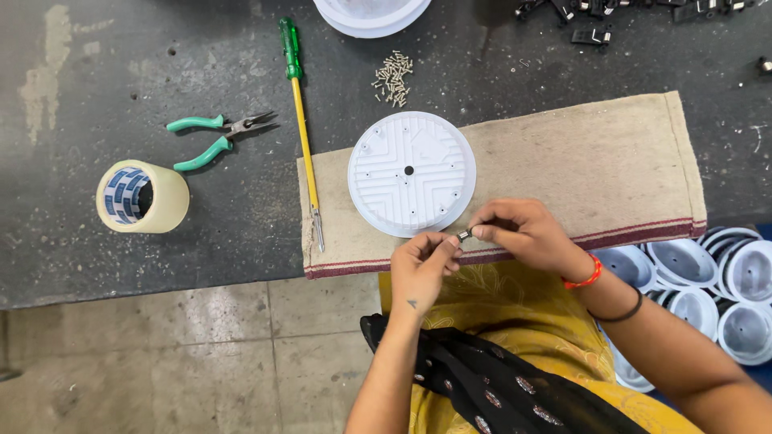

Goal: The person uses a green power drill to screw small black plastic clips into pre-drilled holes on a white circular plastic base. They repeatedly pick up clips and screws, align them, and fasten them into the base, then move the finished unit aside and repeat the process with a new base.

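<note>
Small metal part (464, 235): dark grey, short and stubby, pinched between the fingertips of both hands just off the near edge of the white disc; too small to say exactly what kind of piece it is, possibly a clip or fitting.

Left hand (420, 267): fingers curled in, thumb and forefinger closed on one end of the part.

Right hand (519, 233): thumb and forefinger closed on the other end; orange band and dark band at the wrist.

White disc (412, 174): round plastic plate, ribbed in a cross pattern, dark centre hole, lying flat on the cloth, just beyond the hands.

Cloth (595, 173): beige mat with a red stripe along the near hem, spread on the dark workbench (121, 72).

Screwdriver (300, 120): long yellow shaft, green handle, tip resting on the cloth's left edge.

Pliers (217, 137): teal grips, left of the screwdriver.

Tape roll (142, 197): clear, standing on its side face, far left.

Screws (392, 78): small loose pile beyond the disc.

White housings (708, 281): stacked round shells, lower right, beside the right forearm.
</note>
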